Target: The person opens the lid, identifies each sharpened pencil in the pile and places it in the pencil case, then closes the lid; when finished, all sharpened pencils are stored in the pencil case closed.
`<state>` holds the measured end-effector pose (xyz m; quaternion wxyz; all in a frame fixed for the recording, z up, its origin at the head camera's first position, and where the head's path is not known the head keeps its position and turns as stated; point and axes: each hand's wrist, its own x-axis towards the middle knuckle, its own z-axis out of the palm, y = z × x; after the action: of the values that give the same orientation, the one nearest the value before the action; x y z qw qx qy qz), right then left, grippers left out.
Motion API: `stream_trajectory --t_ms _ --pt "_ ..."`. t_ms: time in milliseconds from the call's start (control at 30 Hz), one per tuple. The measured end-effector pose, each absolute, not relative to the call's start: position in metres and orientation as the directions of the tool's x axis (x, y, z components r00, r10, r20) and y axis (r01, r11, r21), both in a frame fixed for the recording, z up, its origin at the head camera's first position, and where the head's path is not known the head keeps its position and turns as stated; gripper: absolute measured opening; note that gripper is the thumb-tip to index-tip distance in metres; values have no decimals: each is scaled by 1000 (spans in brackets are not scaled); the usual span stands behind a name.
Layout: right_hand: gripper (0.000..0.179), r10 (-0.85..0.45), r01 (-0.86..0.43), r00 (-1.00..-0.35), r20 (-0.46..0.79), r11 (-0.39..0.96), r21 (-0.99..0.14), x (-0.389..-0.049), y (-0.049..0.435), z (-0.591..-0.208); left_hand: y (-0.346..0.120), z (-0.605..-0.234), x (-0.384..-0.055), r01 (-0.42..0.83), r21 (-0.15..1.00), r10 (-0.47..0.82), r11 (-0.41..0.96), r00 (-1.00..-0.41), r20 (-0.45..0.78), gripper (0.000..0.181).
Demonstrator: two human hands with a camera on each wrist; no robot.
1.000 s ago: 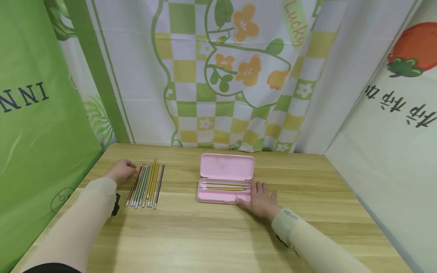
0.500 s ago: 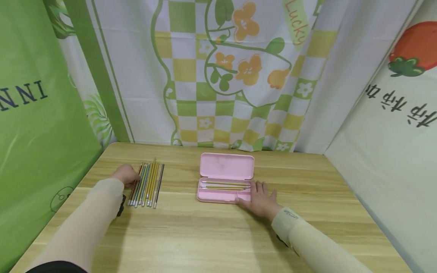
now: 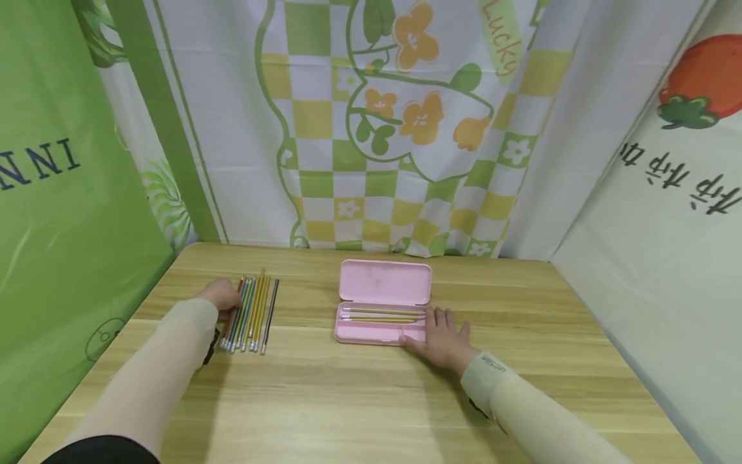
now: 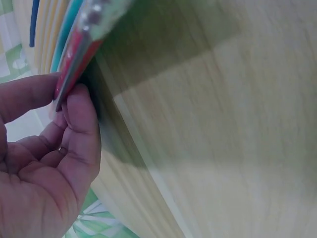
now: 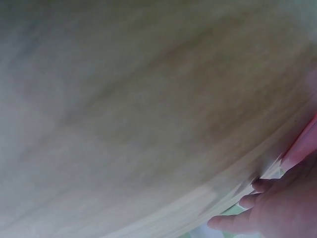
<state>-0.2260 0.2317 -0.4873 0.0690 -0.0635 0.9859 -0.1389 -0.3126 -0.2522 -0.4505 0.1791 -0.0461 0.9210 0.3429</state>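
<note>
Largest first: checked curtain (image 3: 429, 174) behind the far edge of a wooden worktop (image 3: 324, 412). Toward the far edge, roughly midway between left and right edges: pink pencil case (image 3: 362, 333), lid (image 3: 385, 282) tipped back toward the far edge. Near the left edge: row of pencils (image 3: 257, 316), side by side, eraser ends toward the near edge.

Hands: left hand (image 3: 220, 295) at the row's outer side, pinching a red pencil (image 4: 74, 64) by one end. Right hand (image 3: 445, 343) released, fingers spread over the case's right end, thumb by the small front compartment (image 3: 414, 332).

Why so: probably steadying the case with the spread hand, leaving the other free for pencils. Lid back, so inside reachable. Row likely laid parallel for easy single picks. Along the back of the case: a few yellow pencils (image 3: 382, 319), parallel to the far edge, eraser ends leftward, probably lengthwise to fit.

Views: from the head, whole layout, but left fingertips mostly hidden. From the left wrist, pinch plain to see, plus what looks like a ring (image 4: 60, 148); no case in frame. From the right wrist, mostly blurred worktop, some fingers, pink sliver of case; can't tell how firmly pressed.
</note>
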Motion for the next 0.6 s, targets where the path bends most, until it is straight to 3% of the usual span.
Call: stream_trajectory --t_ms 600 --pt "113 -146 -109 -982 -121 956 -272 -225 232 -481 -253 -448 -312 -140 631 71 763 -953 -296 16"
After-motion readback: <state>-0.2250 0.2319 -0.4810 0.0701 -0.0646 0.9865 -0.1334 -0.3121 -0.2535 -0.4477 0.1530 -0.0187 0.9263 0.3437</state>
